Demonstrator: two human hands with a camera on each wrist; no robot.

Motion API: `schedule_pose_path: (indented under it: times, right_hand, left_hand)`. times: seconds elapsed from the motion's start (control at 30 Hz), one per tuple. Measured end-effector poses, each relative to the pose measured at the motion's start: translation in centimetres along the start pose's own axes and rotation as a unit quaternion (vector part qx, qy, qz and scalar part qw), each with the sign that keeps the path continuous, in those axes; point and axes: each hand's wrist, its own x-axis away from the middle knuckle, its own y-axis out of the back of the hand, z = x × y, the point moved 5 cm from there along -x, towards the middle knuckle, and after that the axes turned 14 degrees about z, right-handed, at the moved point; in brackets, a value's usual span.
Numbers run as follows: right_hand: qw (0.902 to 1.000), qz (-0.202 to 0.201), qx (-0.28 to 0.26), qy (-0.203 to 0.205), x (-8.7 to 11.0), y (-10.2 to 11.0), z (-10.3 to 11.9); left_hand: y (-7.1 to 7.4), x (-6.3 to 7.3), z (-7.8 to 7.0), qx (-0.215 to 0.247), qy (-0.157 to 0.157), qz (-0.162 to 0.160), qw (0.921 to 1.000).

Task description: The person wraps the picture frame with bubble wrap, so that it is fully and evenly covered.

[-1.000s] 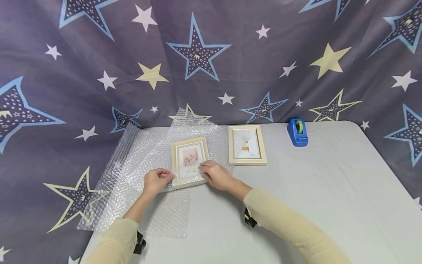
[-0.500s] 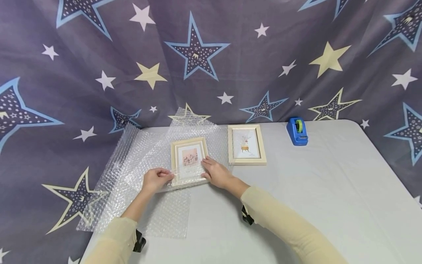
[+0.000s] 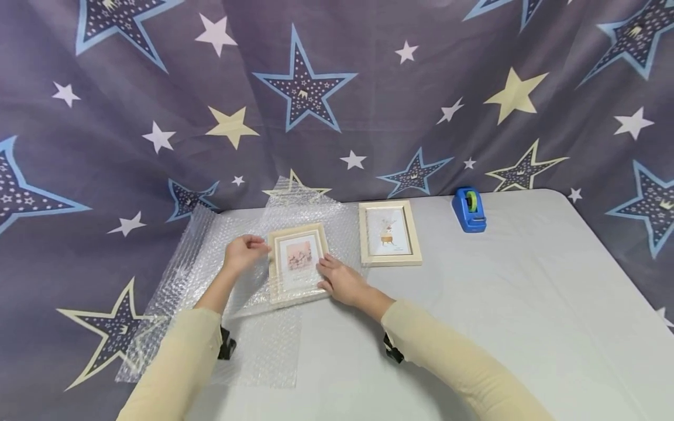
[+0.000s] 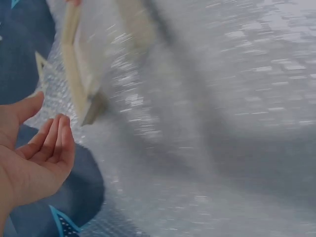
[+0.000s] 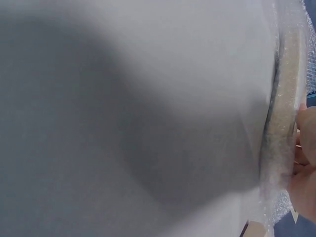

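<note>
Only the head view shows the framed pink picture (image 3: 299,256).

the head camera looked forward and down at the table (image 3: 500,304) from high up, farthest away. the left wrist camera looked from close by, past the left hand (image 4: 42,158); the right wrist camera did so past the right hand (image 5: 303,160). all views shared the pink picture's frame (image 3: 298,258).

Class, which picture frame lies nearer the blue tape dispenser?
The frame with the small brown figure; the frame with the pink picture lies farther away.
</note>
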Motion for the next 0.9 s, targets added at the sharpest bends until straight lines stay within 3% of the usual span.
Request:
schedule_pose_path:
  times: [0.27,0.47,0.73,0.9]
  right_hand:
    - [1.0,0.004,0.006,0.001,-0.1,0.1,-0.2]
    - [0.9999,0.005,0.01,-0.004,-0.1,0.2,-0.2]
    - [0.9998,0.016,-0.006,-0.012,-0.2,0.0,-0.3]
    - [0.9994,0.024,0.005,-0.026,-0.2,0.0,-0.6]
  left_hand:
    - [2.6,-5.4,-2.9,-0.027,0.001,-0.034,0.9991]
    - [3.5,-8.3,-3.1,-0.015,0.028,-0.045,0.9985]
    - [1.5,-10.5,-0.3,0.021,0.066,0.026,0.9973]
    - [-0.2,-11.1,0.3,0.037,0.068,0.058,0.9953]
